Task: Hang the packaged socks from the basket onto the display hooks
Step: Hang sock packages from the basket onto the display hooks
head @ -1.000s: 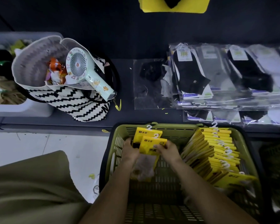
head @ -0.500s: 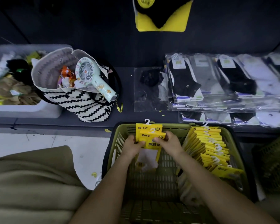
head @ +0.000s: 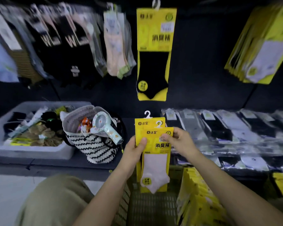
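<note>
hold: left hand (head: 136, 149) and right hand (head: 178, 141) pinched two yellow sock packs (head: 155, 154), long axis upright | target: hung black-sock pack (head: 154, 46) straight above both hands, well apart | right hand nearer the hangers

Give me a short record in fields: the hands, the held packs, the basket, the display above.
Left hand: grips the left edge of two yellow card packs of white socks
Right hand: pinches their upper right edge
Packs: upright above the green plastic mesh basket, not hung yet
Basket: holds a row of more yellow sock packs on its right side
Display above: one yellow pack with a black sock hangs from a hook
</note>
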`<control>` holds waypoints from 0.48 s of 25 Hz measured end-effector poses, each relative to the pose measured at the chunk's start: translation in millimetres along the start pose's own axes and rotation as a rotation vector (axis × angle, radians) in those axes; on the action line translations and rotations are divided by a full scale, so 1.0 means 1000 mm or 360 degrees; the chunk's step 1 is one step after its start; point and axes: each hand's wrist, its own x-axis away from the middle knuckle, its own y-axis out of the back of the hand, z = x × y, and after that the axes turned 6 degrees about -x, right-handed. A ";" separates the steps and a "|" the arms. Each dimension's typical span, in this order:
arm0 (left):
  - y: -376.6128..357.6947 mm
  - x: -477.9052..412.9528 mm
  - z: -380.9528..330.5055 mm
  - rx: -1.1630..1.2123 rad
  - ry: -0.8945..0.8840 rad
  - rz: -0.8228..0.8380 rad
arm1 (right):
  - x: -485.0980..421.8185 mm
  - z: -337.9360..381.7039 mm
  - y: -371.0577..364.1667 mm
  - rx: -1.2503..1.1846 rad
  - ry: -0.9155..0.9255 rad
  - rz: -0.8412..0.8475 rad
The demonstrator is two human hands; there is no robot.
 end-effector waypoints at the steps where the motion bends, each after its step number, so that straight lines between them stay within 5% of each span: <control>1: 0.002 -0.002 -0.018 -0.0006 -0.0054 -0.0013 | -0.004 0.016 0.001 -0.0032 0.0049 -0.0031; 6: 0.010 -0.027 -0.093 -0.0052 -0.0309 -0.0135 | -0.026 0.095 0.008 -0.0097 0.0323 -0.0151; 12: 0.033 -0.066 -0.184 -0.0320 -0.0679 -0.0681 | -0.067 0.196 0.027 0.0046 0.0664 -0.0370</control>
